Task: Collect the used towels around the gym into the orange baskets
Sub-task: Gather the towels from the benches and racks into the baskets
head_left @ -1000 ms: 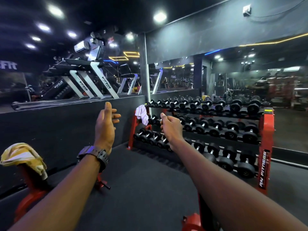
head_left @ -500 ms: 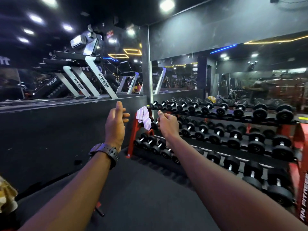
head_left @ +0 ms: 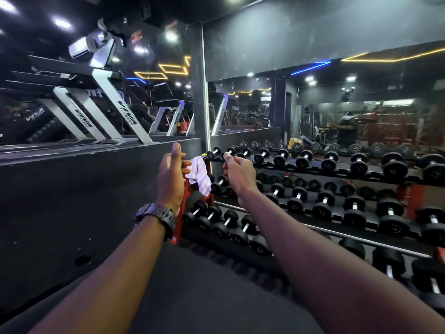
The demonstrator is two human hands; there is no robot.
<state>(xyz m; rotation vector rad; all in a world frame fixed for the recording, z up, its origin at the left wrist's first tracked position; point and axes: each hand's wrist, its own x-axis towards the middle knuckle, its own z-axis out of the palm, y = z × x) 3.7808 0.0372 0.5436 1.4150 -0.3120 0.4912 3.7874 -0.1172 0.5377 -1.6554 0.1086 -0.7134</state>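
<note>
Towel (head_left: 199, 175) draped on red end post of rack (head_left: 313, 186), top tier, uncollected. Left hand (head_left: 171, 178) empty, fingers spread, just beside towel in view; contact unclear. Right hand (head_left: 238, 171) loosely curled, holds nothing. No basket in view. Left: grab towel, carry to basket.

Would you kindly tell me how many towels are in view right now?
1: a striped towel draped over the left end of the dumbbell rack, between both hands. Others may be hidden.

I read "VIVA" down the slanted silver treadmill uprights (head_left: 126, 112); smaller print beneath stays illegible to me.
</note>
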